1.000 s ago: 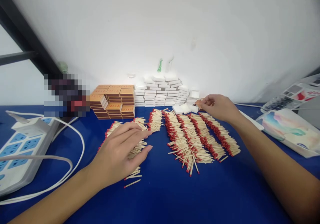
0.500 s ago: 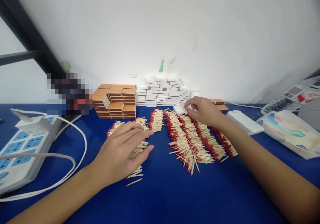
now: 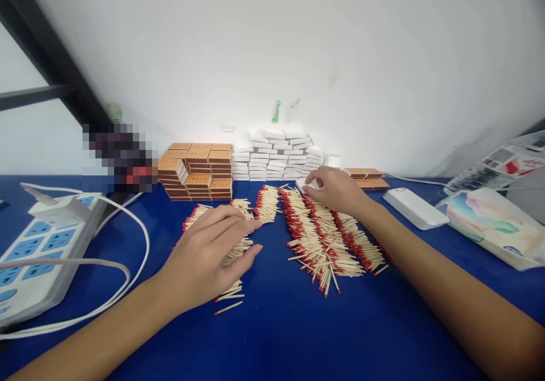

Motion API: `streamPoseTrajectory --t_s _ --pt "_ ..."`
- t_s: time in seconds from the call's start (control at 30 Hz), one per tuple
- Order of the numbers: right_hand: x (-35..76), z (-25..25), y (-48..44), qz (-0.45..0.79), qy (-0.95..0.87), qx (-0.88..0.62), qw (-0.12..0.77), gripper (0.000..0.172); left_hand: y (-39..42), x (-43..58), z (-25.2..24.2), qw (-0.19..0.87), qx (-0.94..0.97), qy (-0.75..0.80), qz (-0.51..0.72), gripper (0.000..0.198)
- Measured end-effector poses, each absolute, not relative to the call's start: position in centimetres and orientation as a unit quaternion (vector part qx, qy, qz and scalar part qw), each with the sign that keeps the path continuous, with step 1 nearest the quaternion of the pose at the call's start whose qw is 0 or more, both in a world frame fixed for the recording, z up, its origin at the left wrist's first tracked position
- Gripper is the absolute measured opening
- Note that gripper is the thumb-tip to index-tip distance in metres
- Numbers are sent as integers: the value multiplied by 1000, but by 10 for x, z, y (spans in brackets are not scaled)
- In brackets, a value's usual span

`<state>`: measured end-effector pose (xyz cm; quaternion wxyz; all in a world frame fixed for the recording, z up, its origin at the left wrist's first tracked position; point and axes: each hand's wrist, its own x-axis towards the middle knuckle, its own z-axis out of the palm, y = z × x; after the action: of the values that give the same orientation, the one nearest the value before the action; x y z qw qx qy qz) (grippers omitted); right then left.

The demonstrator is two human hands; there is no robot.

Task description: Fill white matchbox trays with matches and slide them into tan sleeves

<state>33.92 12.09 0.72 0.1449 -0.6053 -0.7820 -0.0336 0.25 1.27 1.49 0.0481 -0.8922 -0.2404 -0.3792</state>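
Note:
My left hand [image 3: 210, 256] rests palm down over a pile of matches [image 3: 242, 250], its fingers stretched and thumb apart, hiding part of the pile. My right hand [image 3: 334, 189] is at the back, fingers curled around the end of a small white tray [image 3: 301, 184] in front of the stacked white trays [image 3: 275, 162]; its fingertips are partly hidden. Between and right of my hands, rows of red-tipped matches [image 3: 306, 227] lie on the blue table [image 3: 272, 324]. Orange matchboxes [image 3: 198, 171] stand stacked at the back left.
A white power strip [image 3: 46, 250] with looped cables lies at the left. More orange matchboxes [image 3: 371, 183], a white phone-shaped object [image 3: 415, 208] and a patterned packet [image 3: 494, 225] lie at the right. The wall [image 3: 264, 46] rises behind.
My right hand has moved slightly left and down onto the small white tray, uncovering more of the orange boxes at the right. My left hand has barely moved.

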Motion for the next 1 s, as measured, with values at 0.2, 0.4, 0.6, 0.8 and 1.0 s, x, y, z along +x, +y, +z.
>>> streamPoseTrajectory --t_s 0.2,0.4,0.6,0.8,1.0 --pt "338 6 121 -57 -734 -662 140 43 13 3 14 44 -893 -244 -376 37" --pt "334 6 121 -64 -717 -681 136 43 14 2 15 48 -893 -245 -374 36" --pt "332 7 119 -56 -714 -686 133 47 14 2 15 42 -893 -246 -375 35" --pt "334 6 120 -35 -705 -691 156 37 14 2 17 41 -893 -248 -374 32" --pt "342 13 120 31 -685 -695 217 28 13 2 17 49 -891 -246 -380 33"
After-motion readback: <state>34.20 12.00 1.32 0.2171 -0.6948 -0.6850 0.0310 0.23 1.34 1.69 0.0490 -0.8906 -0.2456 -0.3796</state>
